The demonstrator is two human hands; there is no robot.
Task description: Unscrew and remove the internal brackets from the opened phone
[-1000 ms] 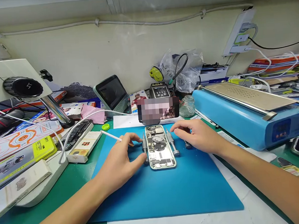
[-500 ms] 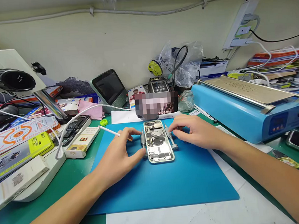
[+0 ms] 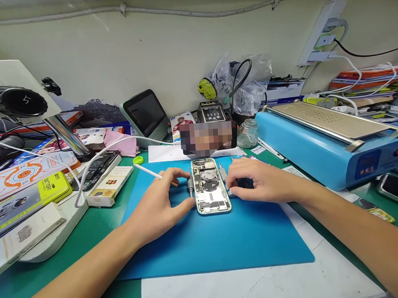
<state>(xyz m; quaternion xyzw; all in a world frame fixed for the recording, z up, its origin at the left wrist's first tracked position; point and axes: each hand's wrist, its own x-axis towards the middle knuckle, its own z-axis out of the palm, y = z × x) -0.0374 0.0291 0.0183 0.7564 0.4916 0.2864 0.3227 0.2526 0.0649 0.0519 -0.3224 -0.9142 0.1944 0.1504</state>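
Note:
An opened phone (image 3: 210, 187) lies with its insides up on a blue mat (image 3: 219, 238). My left hand (image 3: 162, 201) rests at its left side, thumb and fingers curled around a grey screwdriver (image 3: 190, 186) lying along the phone. A thin white stick (image 3: 153, 172) pokes out from behind this hand. My right hand (image 3: 259, 181) lies at the phone's right side, fingers closed over a second grey screwdriver (image 3: 223, 173), whose lower part is hidden under the hand.
A blue heating machine (image 3: 328, 140) stands at the right. A blurred phone (image 3: 208, 137), a glass jar (image 3: 248, 134) and a small screen (image 3: 146, 114) stand behind the mat. Boxes (image 3: 109, 187), a white cable (image 3: 94, 167) and a microscope stand (image 3: 65, 135) crowd the left.
My right hand has slid down and left onto the right screwdriver and closed over it. The left hand has barely moved. The view has tilted slightly.

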